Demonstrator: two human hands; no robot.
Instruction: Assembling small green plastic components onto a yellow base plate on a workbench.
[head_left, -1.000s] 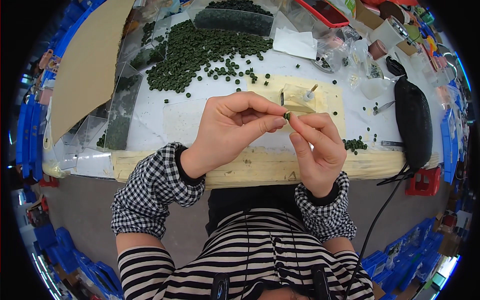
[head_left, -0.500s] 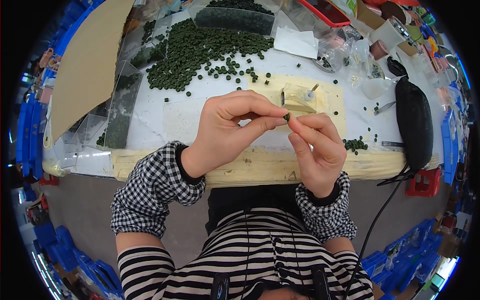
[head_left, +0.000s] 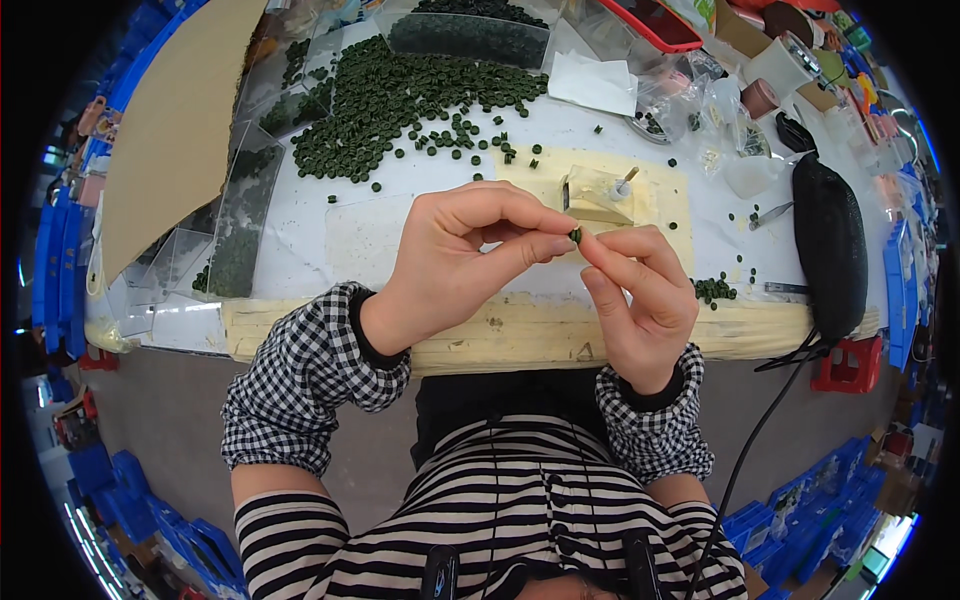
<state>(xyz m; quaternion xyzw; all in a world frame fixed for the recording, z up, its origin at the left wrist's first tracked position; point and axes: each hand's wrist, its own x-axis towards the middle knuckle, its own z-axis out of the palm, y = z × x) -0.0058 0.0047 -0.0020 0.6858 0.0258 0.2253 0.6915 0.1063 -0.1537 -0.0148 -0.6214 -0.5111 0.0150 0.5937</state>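
Observation:
My left hand (head_left: 450,250) is closed in a pinch on a small dark green grooved disc (head_left: 575,235), gripped between thumb and index finger above the table edge. My right hand (head_left: 645,300) meets it there, its index fingertip against or very close to the disc. The right thumb stands apart from that finger, with nothing visible between them. Just beyond the hands is a cream block (head_left: 598,200) with a thin upright pin (head_left: 630,175). A large heap of similar green discs (head_left: 390,100) spreads over the white tabletop at the far left.
Clear bins (head_left: 470,40) of green pieces stand at the back, with a cardboard sheet (head_left: 175,130) at left. A smaller disc pile (head_left: 712,290) lies right of my right hand, near a black padded bag (head_left: 832,235). A red-cased phone (head_left: 655,22) and white paper (head_left: 592,84) lie farther back.
My right hand has shifted very slightly to the right. The disc has turned or moved a little in the left fingers; all else looks the same.

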